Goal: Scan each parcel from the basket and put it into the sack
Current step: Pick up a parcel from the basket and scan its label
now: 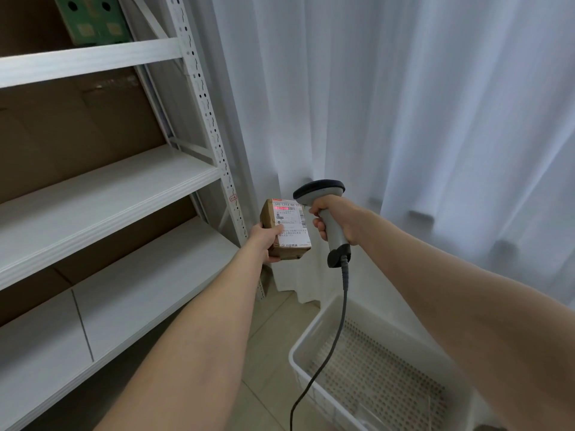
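Observation:
My left hand point(264, 241) grips a small brown cardboard parcel point(287, 231) with a white shipping label facing me. A red scan line glows across the barcode at the label's top. My right hand point(334, 219) is closed around the handle of a grey barcode scanner point(323, 200), whose dark head points at the label from the right, a short gap away. The scanner's black cable hangs down over the white perforated basket point(306, 346) on the floor at lower right; the visible part of the basket holds no parcels. The sack is not in view.
A white metal shelving rack point(109, 188) with brown cardboard behind it fills the left. A green box point(93, 20) sits on its top shelf. White curtains point(420, 119) hang behind. Beige floor tiles point(267, 353) show between rack and basket.

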`<action>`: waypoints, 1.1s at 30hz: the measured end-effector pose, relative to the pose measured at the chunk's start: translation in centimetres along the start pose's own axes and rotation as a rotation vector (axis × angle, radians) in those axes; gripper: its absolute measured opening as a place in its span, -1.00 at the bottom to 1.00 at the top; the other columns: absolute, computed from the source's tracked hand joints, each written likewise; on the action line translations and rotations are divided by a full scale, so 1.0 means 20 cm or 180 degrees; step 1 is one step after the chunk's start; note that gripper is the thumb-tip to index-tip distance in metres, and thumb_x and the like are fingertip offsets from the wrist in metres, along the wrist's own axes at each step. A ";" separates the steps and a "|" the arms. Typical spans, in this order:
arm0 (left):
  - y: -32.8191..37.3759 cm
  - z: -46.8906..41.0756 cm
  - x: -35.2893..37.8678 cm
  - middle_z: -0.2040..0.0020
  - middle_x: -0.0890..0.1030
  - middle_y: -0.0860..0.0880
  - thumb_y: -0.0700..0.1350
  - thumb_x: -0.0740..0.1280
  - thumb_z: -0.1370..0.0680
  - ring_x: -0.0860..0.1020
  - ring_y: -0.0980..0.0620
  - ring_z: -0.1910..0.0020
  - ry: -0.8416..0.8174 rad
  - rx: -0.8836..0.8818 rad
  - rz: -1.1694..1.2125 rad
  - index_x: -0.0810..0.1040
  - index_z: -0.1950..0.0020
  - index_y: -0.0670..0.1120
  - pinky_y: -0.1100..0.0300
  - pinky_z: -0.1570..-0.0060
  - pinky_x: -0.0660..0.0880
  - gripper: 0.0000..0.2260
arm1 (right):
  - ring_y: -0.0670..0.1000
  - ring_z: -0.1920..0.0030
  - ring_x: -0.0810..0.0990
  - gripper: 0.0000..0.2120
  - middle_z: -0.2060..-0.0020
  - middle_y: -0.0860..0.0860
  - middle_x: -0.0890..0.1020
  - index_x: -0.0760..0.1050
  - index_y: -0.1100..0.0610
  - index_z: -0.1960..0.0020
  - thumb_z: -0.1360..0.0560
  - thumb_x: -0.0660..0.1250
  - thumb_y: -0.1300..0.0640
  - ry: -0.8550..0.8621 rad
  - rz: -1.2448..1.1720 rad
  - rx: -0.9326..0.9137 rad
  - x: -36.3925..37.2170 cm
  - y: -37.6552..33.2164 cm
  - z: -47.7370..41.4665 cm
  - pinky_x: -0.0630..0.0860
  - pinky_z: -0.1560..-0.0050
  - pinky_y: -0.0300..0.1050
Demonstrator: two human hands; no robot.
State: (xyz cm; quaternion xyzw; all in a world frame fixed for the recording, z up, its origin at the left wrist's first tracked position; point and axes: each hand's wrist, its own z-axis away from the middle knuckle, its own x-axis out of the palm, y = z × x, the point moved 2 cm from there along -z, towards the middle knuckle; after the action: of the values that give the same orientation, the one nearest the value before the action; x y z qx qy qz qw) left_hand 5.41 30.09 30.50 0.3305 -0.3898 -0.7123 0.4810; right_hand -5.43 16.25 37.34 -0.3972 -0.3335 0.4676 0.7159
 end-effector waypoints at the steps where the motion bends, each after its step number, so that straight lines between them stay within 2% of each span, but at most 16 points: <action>1: 0.00 0.01 0.00 -0.19 0.58 -0.13 -0.14 0.36 -0.55 0.57 -0.18 -0.14 0.0000 -0.0013 0.0017 0.40 -0.35 -0.03 -0.20 -0.07 0.54 -0.62 | -0.07 0.53 0.41 -0.93 0.48 0.04 0.48 0.42 0.19 0.16 -0.51 0.25 0.23 -0.0001 0.0008 -0.0001 0.00 0.00 0.00 0.45 0.48 -0.28; 7: -0.01 0.01 -0.03 -0.22 0.56 -0.13 -0.14 0.35 -0.55 0.54 -0.20 -0.18 0.0031 -0.0022 0.0023 0.38 -0.38 -0.02 -0.24 -0.12 0.50 -0.59 | -0.07 0.53 0.41 -0.97 0.50 0.04 0.49 0.43 0.20 0.10 -0.50 0.26 0.23 -0.0018 0.0093 -0.0009 0.02 -0.02 0.01 0.45 0.46 -0.26; 16: -0.04 -0.01 -0.05 -0.23 0.55 -0.13 -0.13 0.35 -0.55 0.53 -0.21 -0.20 0.0105 -0.0058 0.0125 0.36 -0.40 -0.03 -0.26 -0.12 0.50 -0.57 | -0.07 0.56 0.42 -0.91 0.48 0.05 0.50 0.40 0.17 0.16 -0.51 0.27 0.22 -0.0047 0.0024 0.0028 0.04 -0.03 0.00 0.45 0.49 -0.29; 19: -0.06 0.02 -0.07 -0.25 0.55 -0.11 -0.05 0.33 -0.56 0.51 -0.21 -0.23 0.0164 -0.0159 0.0190 0.36 -0.38 -0.07 -0.24 -0.19 0.45 -0.59 | -0.08 0.57 0.45 -0.94 0.41 0.09 0.54 0.43 0.19 0.11 -0.53 0.28 0.23 0.0004 -0.0113 0.0050 0.05 0.00 -0.05 0.48 0.49 -0.27; 21: -0.08 0.04 -0.11 -0.24 0.53 -0.09 0.01 0.30 -0.58 0.48 -0.19 -0.26 0.0277 -0.0211 0.0266 0.35 -0.36 -0.10 -0.13 -0.18 0.41 -0.60 | -0.07 0.56 0.48 -0.92 0.34 0.12 0.58 0.46 0.22 0.01 -0.52 0.32 0.25 0.0068 -0.0234 0.0072 0.08 0.05 -0.12 0.50 0.47 -0.25; 22: -0.10 0.06 -0.15 -0.24 0.52 -0.11 0.03 0.28 -0.59 0.50 -0.18 -0.22 0.0362 -0.0213 0.0319 0.34 -0.37 -0.12 -0.07 -0.10 0.43 -0.59 | -0.06 0.54 0.49 -0.86 0.30 0.13 0.59 0.47 0.24 -0.04 -0.50 0.35 0.25 0.0136 -0.0297 0.0092 0.10 0.08 -0.16 0.50 0.46 -0.24; 24: -0.15 0.10 -0.23 -0.20 0.56 -0.13 0.04 0.28 -0.59 0.56 -0.11 0.00 0.0483 -0.0182 0.0458 0.37 -0.35 -0.13 0.01 0.09 0.48 -0.60 | -0.03 0.45 0.52 -0.74 0.25 0.13 0.59 0.48 0.24 -0.12 -0.47 0.41 0.23 0.0244 -0.0386 0.0193 0.17 0.16 -0.23 0.52 0.43 -0.19; 26: -0.20 0.13 -0.35 -0.09 0.59 -0.11 0.07 0.29 -0.57 0.55 -0.04 0.15 0.0705 -0.0184 0.0636 0.42 -0.31 -0.13 0.06 0.19 0.51 -0.60 | 0.02 0.34 0.53 -0.71 0.23 0.13 0.56 0.46 0.22 -0.08 -0.44 0.48 0.19 0.0220 -0.0438 0.0311 0.28 0.24 -0.28 0.56 0.34 -0.13; 28: -0.27 0.17 -0.48 -0.03 0.59 -0.09 0.10 0.30 -0.56 0.55 -0.03 0.13 0.0970 -0.0202 0.0702 0.45 -0.29 -0.12 0.06 0.11 0.52 -0.60 | 0.09 0.22 0.60 -0.64 0.14 0.15 0.59 0.45 0.21 -0.06 -0.40 0.54 0.12 0.0042 -0.0428 0.0402 0.41 0.35 -0.31 0.63 0.17 -0.04; 30: -0.33 0.21 -0.59 -0.06 0.61 -0.09 0.11 0.31 -0.54 0.57 -0.04 0.08 0.1129 -0.0225 0.0772 0.46 -0.27 -0.10 0.05 0.02 0.53 -0.61 | 0.15 0.07 0.65 -0.52 0.03 0.16 0.64 0.47 0.20 -0.15 -0.34 0.58 0.08 -0.0123 -0.0429 0.0485 0.55 0.45 -0.30 0.65 0.04 0.06; 33: -0.42 0.32 -0.78 -0.04 0.62 -0.10 0.07 0.32 -0.53 0.58 -0.05 0.07 0.1240 -0.0238 0.0892 0.49 -0.22 -0.09 0.04 -0.02 0.54 -0.66 | 0.15 0.03 0.67 -0.45 -0.01 0.14 0.67 0.49 0.19 -0.21 -0.32 0.60 0.05 -0.0377 -0.0426 0.0540 0.78 0.57 -0.23 0.63 0.18 -0.02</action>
State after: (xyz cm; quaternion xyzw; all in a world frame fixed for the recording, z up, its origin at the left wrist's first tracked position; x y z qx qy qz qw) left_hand 1.31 48.26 27.77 0.3863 -0.3050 -0.5754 0.6532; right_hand -0.86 32.40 26.78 -0.2836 -0.3602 0.4679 0.7556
